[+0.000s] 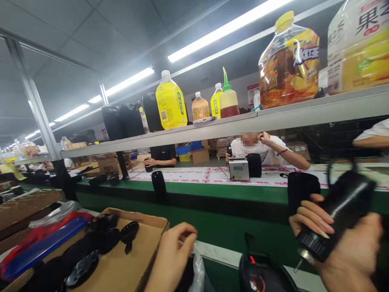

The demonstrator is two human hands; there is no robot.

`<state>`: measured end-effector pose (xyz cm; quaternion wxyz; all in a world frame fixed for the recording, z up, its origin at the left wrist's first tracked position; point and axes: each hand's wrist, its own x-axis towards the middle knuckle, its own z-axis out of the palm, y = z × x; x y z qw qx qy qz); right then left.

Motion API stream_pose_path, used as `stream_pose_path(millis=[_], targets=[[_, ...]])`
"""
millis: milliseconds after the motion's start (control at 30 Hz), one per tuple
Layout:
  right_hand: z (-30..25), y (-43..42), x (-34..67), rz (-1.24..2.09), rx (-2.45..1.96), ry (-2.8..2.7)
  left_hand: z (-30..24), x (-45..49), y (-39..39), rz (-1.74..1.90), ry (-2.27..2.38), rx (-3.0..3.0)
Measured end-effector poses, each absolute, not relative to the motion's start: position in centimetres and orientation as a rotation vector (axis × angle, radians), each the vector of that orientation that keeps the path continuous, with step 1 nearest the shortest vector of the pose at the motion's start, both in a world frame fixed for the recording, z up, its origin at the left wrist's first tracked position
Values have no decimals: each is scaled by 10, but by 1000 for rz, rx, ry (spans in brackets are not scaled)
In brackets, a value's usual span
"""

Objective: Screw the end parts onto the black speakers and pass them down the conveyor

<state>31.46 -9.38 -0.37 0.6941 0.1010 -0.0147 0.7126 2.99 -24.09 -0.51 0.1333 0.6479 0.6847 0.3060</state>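
Observation:
On the right, my right hand [343, 247] is wrapped round a black electric screwdriver [343, 207], partly blurred, its metal bit tilted down and left. My left hand [173, 253] hovers beside the right edge of a cardboard box [130, 259], fingers curled in towards the thumb; whatever they may hold is hidden. Several black plastic parts [105, 239] lie in that box. Between my hands, at the bottom, sits an open black housing [264, 275] with red wires inside. A clear plastic bag [199, 269] shows just right of my left wrist.
Above, a shelf [212, 132] carries drink bottles [172, 101] and a glue bottle [228, 99]. Beyond it runs a green conveyor [212, 196] with a black cylindrical item [158, 184]. A person [261, 150] sits opposite. A blue tray [45, 247] lies at left.

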Motion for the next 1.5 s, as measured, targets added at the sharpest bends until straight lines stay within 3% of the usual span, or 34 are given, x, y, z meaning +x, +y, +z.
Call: stream_pose_path(millis=[233, 467, 833, 1067, 1233, 1367, 1500], targets=[[-108, -68, 295, 1858, 79, 106, -74, -22, -252, 293, 2157, 1974], [-120, -64, 289, 1911, -80, 153, -82, -27, -244, 73, 2159, 2033], [-119, -66, 292, 1894, -32, 215, -18, 2, -250, 744, 1992, 2100], [-118, -72, 292, 1912, -101, 163, 31, 94, -239, 1078, 1543, 2223], [-138, -70, 295, 1935, -79, 93, 35, 130, -224, 1196, 1246, 2353], [-152, -62, 303, 2016, 195, -6, 16, 144, -210, 1146, 1168, 2645], [-125, -56, 317, 2053, 847, -19, 6, 159, -205, 1167, 1076, 2697]])
